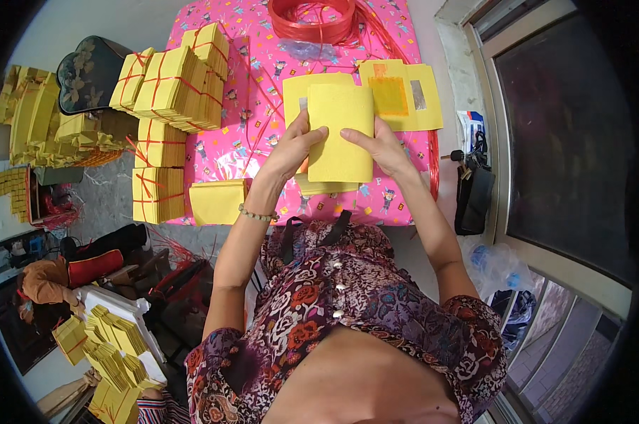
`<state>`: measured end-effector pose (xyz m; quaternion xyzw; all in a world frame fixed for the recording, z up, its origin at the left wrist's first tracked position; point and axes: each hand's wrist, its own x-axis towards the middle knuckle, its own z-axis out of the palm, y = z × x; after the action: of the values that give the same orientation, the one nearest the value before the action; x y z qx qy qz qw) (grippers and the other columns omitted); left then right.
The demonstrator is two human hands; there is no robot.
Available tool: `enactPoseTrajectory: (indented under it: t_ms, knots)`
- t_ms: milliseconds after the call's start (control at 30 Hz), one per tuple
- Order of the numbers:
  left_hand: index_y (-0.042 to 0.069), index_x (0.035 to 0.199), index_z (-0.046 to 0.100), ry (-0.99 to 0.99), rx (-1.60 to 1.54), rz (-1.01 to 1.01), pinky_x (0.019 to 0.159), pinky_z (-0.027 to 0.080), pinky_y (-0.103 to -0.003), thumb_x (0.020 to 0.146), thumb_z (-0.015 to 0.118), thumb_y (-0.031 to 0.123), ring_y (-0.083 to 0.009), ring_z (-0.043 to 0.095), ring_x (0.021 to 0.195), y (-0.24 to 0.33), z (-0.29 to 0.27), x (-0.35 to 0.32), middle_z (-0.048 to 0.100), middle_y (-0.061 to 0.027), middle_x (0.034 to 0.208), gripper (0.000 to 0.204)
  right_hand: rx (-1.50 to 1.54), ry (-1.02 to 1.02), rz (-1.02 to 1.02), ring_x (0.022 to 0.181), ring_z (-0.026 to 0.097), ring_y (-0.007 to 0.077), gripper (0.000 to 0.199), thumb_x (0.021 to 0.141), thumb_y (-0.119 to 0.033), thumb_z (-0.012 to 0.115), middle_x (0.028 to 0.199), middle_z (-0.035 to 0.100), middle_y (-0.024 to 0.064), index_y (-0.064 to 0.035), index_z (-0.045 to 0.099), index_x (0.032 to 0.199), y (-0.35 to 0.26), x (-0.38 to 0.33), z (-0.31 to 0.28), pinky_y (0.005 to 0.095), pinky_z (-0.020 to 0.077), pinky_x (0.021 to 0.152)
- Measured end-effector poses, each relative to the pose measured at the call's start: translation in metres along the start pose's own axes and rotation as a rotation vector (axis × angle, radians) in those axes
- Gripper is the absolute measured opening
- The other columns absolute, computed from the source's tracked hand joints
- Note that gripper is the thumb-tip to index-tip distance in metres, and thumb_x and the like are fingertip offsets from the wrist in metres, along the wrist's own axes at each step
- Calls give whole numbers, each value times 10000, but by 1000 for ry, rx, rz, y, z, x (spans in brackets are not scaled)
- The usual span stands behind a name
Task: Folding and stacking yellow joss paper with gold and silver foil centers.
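Between my two hands is a sheaf of plain yellow paper (342, 145), held upright over the table. My left hand (296, 147) grips its left edge, thumb on the front face. On the right edge, my right hand (384, 147) pinches it the same way, fingers mostly hidden behind. Partly covered behind the sheaf lies yellow paper (294, 88) with a silver patch. To its right, more yellow sheets (432, 99) show an orange square and a silver patch. Another yellow stack (326, 186) peeks out below the sheaf.
Red-tied yellow paper bundles (167, 85) are piled along the table's left side, near a loose yellow stack (218, 203). A red twine coil (312, 25) sits at the far edge of the pink tablecloth (263, 53). At lower left, a striped sleeve (160, 406) shows beside more paper.
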<state>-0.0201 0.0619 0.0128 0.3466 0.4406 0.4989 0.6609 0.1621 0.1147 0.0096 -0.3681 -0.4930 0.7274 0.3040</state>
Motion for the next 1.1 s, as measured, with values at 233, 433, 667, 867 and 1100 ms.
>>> enactPoseTrajectory:
  t_ms: [233,433,667,867,1100]
  knots:
    - [-1,1337,341,32,-10,21,939,432,-314,922,494,75,-174,533,1119,-5,0,2,520,-117,1247,449,-46,-28,-42,1031,587,171,521,808,-154,731,1135,603,115,11,476,1231,4,4,-2,315,489,868]
    - [-16,1441,179,170,47,26,1006,364,-309,914,491,17,-196,451,1221,-2,28,-12,449,-145,1337,613,-208,43,-253,1026,583,160,496,818,-138,715,1123,605,97,3,474,1227,4,-8,5,315,491,862]
    - [2,1382,281,183,57,360,968,393,-305,934,493,32,-179,482,1174,-16,38,-27,485,-137,1285,496,-75,48,-280,952,609,144,411,856,-161,676,1056,635,90,7,509,1192,4,-24,11,294,504,806]
    - [2,1363,305,181,70,361,960,399,-305,933,495,31,-179,481,1172,-12,45,-34,498,-133,1267,471,-75,82,-290,906,617,113,301,905,-132,612,1018,653,73,26,556,1155,6,-30,12,262,503,785]
    - [-5,1341,333,179,27,311,966,399,-308,933,493,31,-178,484,1170,-10,43,-34,512,-131,1257,440,-42,88,-223,866,617,103,318,920,-215,599,1005,661,83,22,574,1131,2,-34,15,256,503,730]
